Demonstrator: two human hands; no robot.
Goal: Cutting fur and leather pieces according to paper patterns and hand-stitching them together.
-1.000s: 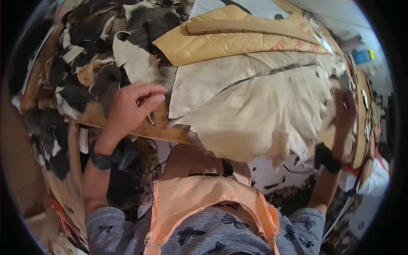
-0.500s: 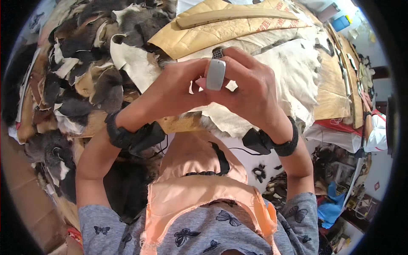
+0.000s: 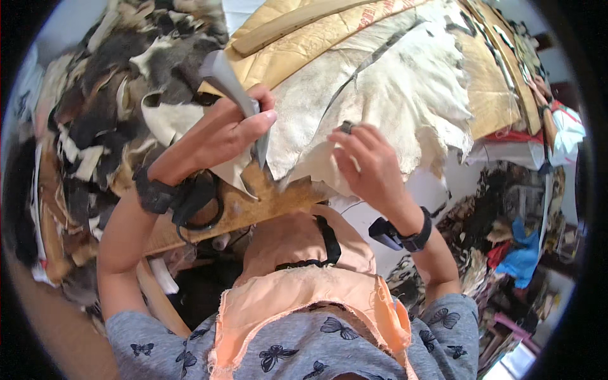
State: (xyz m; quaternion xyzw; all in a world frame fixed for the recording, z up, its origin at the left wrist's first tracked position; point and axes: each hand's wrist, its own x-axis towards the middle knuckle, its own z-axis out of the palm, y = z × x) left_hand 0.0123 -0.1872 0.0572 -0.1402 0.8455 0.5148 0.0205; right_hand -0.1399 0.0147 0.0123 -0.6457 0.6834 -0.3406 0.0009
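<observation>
My left hand (image 3: 231,130) is closed on a long grey metal tool (image 3: 221,75), held at a slant above the left edge of a pale hide (image 3: 405,88) spread on the wooden table. My right hand (image 3: 373,164) is over that hide, fingers curled around a small dark object (image 3: 347,127) that I cannot make out clearly. Smaller pale hide pieces (image 3: 158,117) lie left of my left hand. Behind the pale hide a yellow paper pattern (image 3: 291,47) lies with a curved wooden strip (image 3: 266,33) on it.
Dark and brown fur scraps (image 3: 114,76) are heaped at the left. The table's front edge (image 3: 285,209) crosses before my body. Another person's hand (image 3: 539,88) is at the far right, near wooden boards (image 3: 491,76). A blue bag (image 3: 525,250) sits lower right among scraps.
My hands met over the hide around the grey tool, then parted: the left moved leftward with the tool, now showing its length; the right moved down and rightward with the small dark object.
</observation>
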